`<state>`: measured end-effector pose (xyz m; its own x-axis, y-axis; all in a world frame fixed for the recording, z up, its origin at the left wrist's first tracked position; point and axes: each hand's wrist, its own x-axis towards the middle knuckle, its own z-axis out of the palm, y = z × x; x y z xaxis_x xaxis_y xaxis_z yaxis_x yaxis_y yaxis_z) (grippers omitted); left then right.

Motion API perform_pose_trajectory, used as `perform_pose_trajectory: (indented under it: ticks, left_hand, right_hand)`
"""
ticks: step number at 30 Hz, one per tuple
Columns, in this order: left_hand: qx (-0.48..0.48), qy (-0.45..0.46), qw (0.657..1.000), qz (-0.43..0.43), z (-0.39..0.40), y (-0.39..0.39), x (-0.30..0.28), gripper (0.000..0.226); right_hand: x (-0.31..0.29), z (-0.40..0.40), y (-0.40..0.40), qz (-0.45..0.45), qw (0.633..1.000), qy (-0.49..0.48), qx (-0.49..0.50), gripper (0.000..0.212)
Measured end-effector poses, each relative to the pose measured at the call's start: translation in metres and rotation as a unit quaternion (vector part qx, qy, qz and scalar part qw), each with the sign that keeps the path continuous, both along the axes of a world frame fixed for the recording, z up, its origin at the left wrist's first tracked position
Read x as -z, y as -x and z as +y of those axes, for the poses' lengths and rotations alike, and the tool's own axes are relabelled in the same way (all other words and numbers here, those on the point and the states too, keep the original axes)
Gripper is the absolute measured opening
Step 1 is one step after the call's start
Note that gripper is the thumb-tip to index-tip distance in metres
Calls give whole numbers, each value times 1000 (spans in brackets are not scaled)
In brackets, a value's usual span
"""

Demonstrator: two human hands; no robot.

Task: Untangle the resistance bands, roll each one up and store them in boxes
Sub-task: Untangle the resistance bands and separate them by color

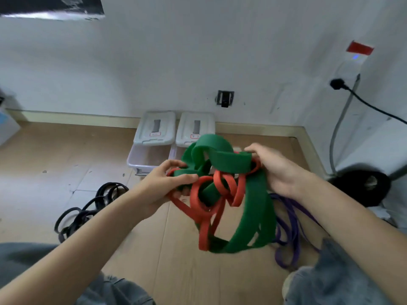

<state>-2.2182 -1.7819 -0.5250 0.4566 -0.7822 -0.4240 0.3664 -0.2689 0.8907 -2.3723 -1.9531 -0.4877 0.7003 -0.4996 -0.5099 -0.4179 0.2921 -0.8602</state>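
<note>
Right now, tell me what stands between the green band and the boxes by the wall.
The green band is knotted with the red band; both hands, left hand and right hand, hold the tangle. The left box looks open, its lid tipped back against the wall. Only bare floor shows between.

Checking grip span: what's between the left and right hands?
Head view: the knot of green band and red band spans from left hand to right hand, both gripping it.
</note>
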Motion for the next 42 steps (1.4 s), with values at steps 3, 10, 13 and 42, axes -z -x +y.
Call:
perform_pose_trajectory:
  ticks: [3, 10, 13, 42]
  left_hand:
    - [-45, -4, 995, 87, 1, -9, 1, 33]
    - [-147, 14, 957, 251, -15, -7, -8, 7]
    - [-132, 68, 935, 321, -11, -9, -23, 31]
    - [92, -110, 939, -312, -18, -1, 31, 20]
  right_hand:
    - [3, -1, 8, 85, 974, 206, -41, 35]
    - [14, 31, 6, 49, 882, 418, -213, 75]
    - [26, 40, 4, 27, 898, 376, -227, 75]
    - [-12, -19, 1, -6, 944, 331, 20, 30]
